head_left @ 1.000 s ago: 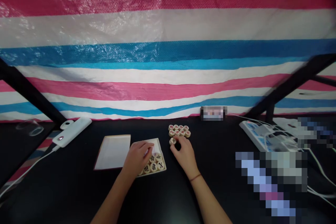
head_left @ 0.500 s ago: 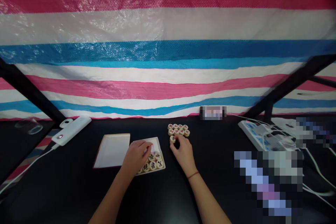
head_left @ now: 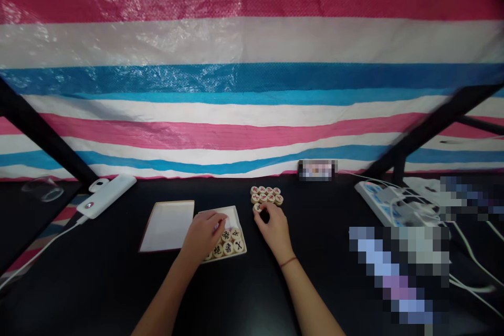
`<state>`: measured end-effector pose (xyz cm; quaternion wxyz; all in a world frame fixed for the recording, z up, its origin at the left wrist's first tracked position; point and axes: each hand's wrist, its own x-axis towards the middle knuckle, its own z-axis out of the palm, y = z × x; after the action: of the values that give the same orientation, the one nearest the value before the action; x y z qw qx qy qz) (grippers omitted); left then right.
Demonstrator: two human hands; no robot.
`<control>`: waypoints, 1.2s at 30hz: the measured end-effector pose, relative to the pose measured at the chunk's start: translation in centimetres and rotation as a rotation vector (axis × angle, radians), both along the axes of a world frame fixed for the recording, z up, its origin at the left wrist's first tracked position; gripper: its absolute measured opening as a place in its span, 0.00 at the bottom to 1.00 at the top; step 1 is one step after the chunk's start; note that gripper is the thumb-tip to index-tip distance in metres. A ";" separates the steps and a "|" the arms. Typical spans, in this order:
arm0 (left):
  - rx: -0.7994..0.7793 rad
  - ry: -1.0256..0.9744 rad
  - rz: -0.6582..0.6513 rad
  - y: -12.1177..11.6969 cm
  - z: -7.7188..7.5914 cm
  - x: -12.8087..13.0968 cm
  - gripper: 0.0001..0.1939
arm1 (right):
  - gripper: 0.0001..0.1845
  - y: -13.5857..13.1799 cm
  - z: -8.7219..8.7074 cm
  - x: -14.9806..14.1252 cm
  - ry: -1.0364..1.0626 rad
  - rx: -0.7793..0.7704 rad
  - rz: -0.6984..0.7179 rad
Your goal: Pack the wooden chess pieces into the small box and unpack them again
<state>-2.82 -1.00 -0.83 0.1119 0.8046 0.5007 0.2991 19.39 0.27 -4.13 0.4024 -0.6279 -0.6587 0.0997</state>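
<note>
Right hand (head_left: pixel 275 228): thumb and index finger pinching 1 dark-marked piece (head_left: pixel 256 208) by its edge, just on the near side of the red-marked pieces (head_left: pixel 263 198), at their left end. Those show 8 tops, 2 rows of 4, on the black desk (head_left: pixel 118 283). Left hand (head_left: pixel 202 236): over the open box (head_left: pixel 230 212), thumb and index finger close together; can't tell if anything's between them. More dark-marked pieces (head_left: pixel 228 248) sit in the box's near part, some hidden by that hand. Lid (head_left: pixel 167 226) lies left of the box, pale side up.

Handling, my judgement: light pinch on the rim, face up, piece level; square it to the left column using small fingertip nudges. Keep knuckles off the red-marked pieces, since a bump could skew the rows. Left wrist best kept light, so the box doesn't slide.
</note>
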 end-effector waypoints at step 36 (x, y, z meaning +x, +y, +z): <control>-0.259 0.170 0.024 -1.0 2.6 -2.0 0.09 | 0.30 -1.7 2.0 -3.9 -0.101 -0.131 0.344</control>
<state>-4.82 -2.02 1.73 0.1680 0.7999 0.5522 0.1640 15.45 -1.47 -2.10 0.3040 -0.5350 -0.7679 0.1782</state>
